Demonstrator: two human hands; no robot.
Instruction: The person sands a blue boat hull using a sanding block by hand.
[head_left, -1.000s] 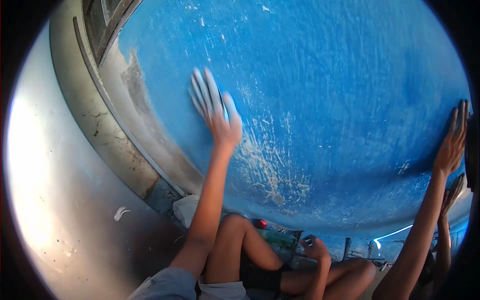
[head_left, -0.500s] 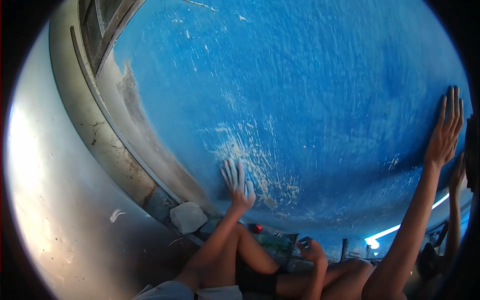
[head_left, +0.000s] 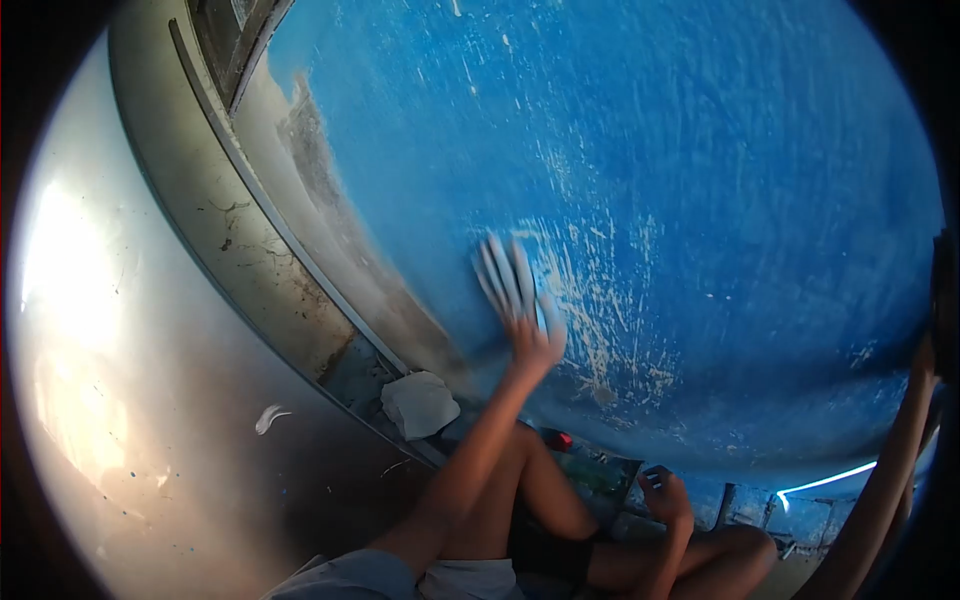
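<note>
My left hand lies with outstretched fingers against a blue painted wall. Pale dust coats its fingers. Beside it, the paint is scratched through in whitish streaks. Whether anything lies under the palm is hidden. Above my bent right leg, my right hand is raised away from the wall. Its fingers are loosely curled and slightly apart, with nothing visible in them.
A whitish stone-like chunk sits by the wall's base, left of my knee. A small red object lies behind my leg. A shiny metal surface curves along the left. At far right is another person's arm.
My left hand has moved up over the wall, its fingers now blurred. The view has shifted left. The other person's hand, earlier flat on the wall at right, has dropped out of sight.
</note>
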